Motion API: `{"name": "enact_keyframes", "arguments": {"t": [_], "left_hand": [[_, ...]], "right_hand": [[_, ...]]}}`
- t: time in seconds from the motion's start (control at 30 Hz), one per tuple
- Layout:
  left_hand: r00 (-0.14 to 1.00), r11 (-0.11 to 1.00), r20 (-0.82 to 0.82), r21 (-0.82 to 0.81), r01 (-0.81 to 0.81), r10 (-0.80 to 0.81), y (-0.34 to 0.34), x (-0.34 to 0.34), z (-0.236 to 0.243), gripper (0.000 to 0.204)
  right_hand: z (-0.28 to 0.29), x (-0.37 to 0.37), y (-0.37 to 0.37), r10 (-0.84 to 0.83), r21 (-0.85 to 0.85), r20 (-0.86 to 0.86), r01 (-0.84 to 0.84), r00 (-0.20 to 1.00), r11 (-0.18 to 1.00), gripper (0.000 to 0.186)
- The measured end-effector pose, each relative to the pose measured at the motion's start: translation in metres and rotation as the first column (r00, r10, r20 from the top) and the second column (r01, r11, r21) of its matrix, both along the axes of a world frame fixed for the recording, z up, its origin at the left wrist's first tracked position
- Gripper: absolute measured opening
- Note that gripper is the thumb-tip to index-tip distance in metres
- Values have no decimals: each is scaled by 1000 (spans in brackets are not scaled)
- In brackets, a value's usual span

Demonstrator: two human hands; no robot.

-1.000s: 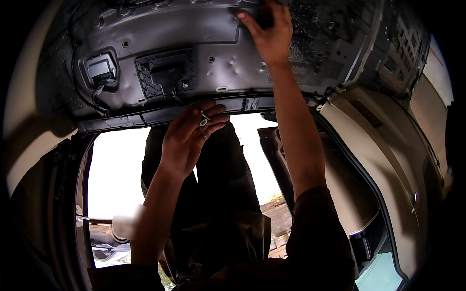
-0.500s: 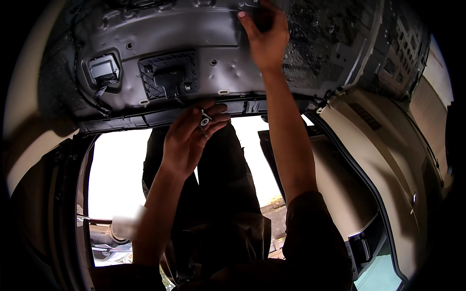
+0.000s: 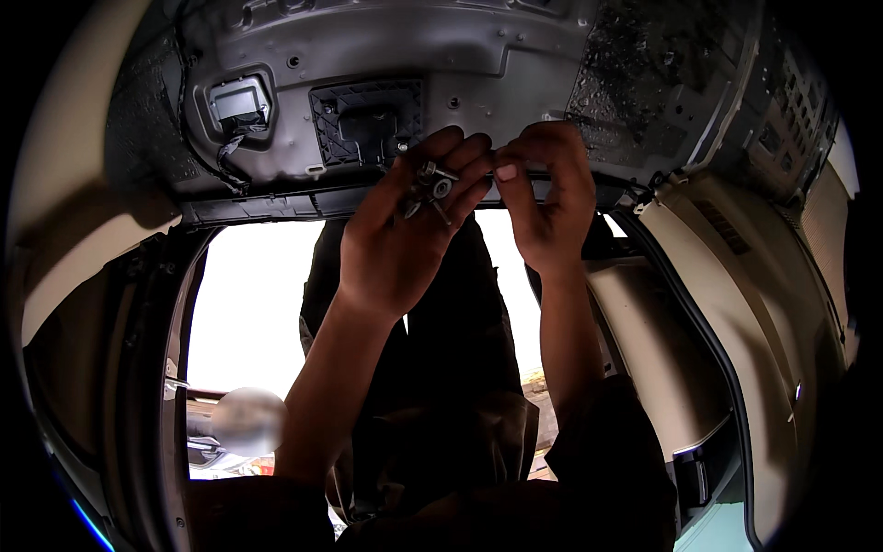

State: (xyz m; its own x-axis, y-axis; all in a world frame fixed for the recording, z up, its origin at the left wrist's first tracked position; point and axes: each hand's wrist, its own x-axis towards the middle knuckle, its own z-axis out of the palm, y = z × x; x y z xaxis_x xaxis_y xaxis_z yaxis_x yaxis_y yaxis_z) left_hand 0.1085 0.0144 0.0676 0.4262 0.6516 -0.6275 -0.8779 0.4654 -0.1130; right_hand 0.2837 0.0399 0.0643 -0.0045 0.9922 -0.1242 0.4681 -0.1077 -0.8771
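Note:
My left hand [image 3: 394, 247] is cupped around several metal bolts and washers [image 3: 440, 189], which sit among its curled fingers. My right hand [image 3: 550, 207] is beside it with thumb and fingers bent together at the left hand's fingertips; whatever they hold, if anything, is too small to make out. Just past both hands, a dark metal panel [image 3: 515, 55] carries a black ribbed plastic bracket [image 3: 333, 110] with a bolt, and a silver module [image 3: 237, 101] with wires attached.
A black trim strip [image 3: 258, 207] runs along the panel's lower edge, above a bright opening [image 3: 248, 304]. My dark-clothed legs [image 3: 441, 359] show between the forearms. Beige trim [image 3: 717, 331] curves along the right, with more [image 3: 69, 258] at the left.
My right hand has come down from the upper panel to my left hand. My left hand has shifted up and right, showing more hardware. The view of the panel has moved rightward.

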Motion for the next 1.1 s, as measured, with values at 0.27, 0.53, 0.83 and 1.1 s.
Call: {"name": "enact_keyframes", "arguments": {"t": [0.27,0.53,0.83,1.1], "left_hand": [[995,993,98,114,-38,26,22,24,26,50],[996,960,30,270,73,-84,28,38,41,56],[962,952,-210,211,221,-177,35,49,46,68],[943,953,-311,232,195,-117,61,62,33,69]], "right_hand": [[58,-1,1,156,207,379,-248,912,947,22],[78,12,20,201,205,363,-289,910,935,27],[89,24,46,276,-31,228,-276,934,961,19],[83,47,69,-104,-230,-432,3,896,973,15]]}}
